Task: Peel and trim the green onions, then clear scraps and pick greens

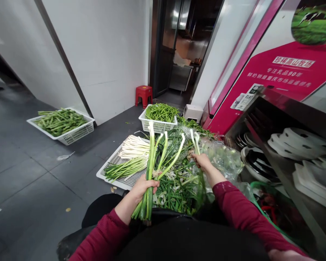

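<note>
My left hand (148, 184) is closed round a bunch of green onions (151, 156), white ends up and green leaves hanging below the fist. A few more green onions (196, 141) are gripped in my right hand (202, 162), also white ends up, apart from the left bunch. Between and below the hands lies a heap of loose green leaves and trimmings (176, 192). To the left, a white basket (104, 174) holds green onions laid side by side, their white ends toward the back.
White baskets of green vegetables stand behind (157, 125) and at far left (70, 137). Clear plastic bags (222, 156) lie right of the heap. A metal shelf (290, 181) with dishes and a green basket (256, 186) flank my right arm. A red stool (143, 95) stands near the doorway.
</note>
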Demonstrator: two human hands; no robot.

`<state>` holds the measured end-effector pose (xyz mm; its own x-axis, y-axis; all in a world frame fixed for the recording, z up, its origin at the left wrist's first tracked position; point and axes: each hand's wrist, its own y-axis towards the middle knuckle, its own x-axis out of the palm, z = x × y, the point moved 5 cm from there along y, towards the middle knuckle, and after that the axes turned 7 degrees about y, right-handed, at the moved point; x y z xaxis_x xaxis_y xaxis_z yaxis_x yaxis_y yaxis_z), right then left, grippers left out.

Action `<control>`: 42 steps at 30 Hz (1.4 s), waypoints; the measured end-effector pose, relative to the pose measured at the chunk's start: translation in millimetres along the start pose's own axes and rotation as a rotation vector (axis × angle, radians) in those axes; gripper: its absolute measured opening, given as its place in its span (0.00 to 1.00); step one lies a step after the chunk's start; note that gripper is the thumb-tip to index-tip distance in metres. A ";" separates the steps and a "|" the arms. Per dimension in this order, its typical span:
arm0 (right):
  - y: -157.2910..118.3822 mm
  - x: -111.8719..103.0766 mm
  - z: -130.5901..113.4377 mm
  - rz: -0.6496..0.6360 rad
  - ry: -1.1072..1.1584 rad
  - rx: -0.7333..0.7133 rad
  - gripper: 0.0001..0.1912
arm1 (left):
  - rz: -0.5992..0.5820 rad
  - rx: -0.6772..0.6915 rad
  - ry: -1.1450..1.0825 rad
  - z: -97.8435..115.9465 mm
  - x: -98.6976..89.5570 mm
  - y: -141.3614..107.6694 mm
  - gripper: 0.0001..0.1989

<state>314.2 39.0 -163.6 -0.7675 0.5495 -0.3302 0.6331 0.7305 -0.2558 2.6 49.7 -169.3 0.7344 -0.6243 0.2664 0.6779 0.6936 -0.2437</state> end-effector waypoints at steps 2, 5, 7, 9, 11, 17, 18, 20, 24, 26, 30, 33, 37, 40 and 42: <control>-21.6 18.0 -6.7 -0.178 0.287 0.019 0.14 | -0.035 -0.017 -0.042 -1.6 4.4 2.1 0.22; -58.9 47.0 -22.5 -0.505 0.711 0.073 0.16 | -0.086 -0.044 -0.072 -4.7 12.4 5.5 0.18; -75.2 58.2 -30.1 -0.592 0.778 0.098 0.15 | -0.132 -0.058 -0.078 -5.9 18.8 7.2 0.17; -81.5 60.7 -34.1 -0.602 0.759 0.103 0.14 | -0.166 -0.087 -0.094 -6.8 24.3 8.4 0.19; -82.3 55.6 -35.9 -0.594 0.712 0.080 0.14 | -0.165 -0.123 -0.112 -7.3 27.3 9.6 0.21; -91.3 36.9 -31.1 -0.596 0.714 0.059 0.15 | -0.176 -0.126 -0.124 -5.9 32.2 11.4 0.20; -94.5 37.9 -30.3 -0.615 0.729 0.062 0.15 | -0.190 -0.133 -0.134 -6.2 33.6 10.7 0.20; -99.6 42.0 -30.0 -0.650 0.739 0.047 0.13 | -0.215 -0.162 -0.155 -7.0 36.7 8.7 0.20; -95.0 36.7 -34.9 -0.533 0.654 -0.073 0.14 | -0.225 -0.208 -0.190 -6.2 40.7 4.9 0.17; -85.4 14.1 -43.9 -0.322 0.636 -0.223 0.14 | -0.212 -0.182 -0.214 -3.7 40.0 5.1 0.14; -72.9 -56.4 -65.7 0.180 0.622 -0.539 0.14 | -0.122 -0.157 -0.178 -3.3 31.4 7.6 0.13; -79.1 -75.2 -76.3 0.354 0.286 -0.659 0.13 | -0.080 -0.192 -0.129 -7.3 27.1 8.9 0.17; -95.6 -7.0 -52.0 -0.019 0.024 -0.394 0.15 | -0.112 -0.194 -0.088 -11.3 31.8 11.3 0.21; -111.4 56.6 -20.5 -0.321 0.214 -0.109 0.18 | -0.147 -0.174 -0.049 -13.1 37.2 14.0 0.21; -115.7 77.1 -9.4 -0.422 0.352 -0.027 0.18 | -0.149 -0.154 -0.016 -13.6 38.4 16.3 0.20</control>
<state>180.9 0.6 -150.9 -0.9444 0.3059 0.1208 0.2641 0.9243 -0.2756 42.3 32.1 -175.7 0.6258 -0.7093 0.3244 0.7769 0.5299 -0.3402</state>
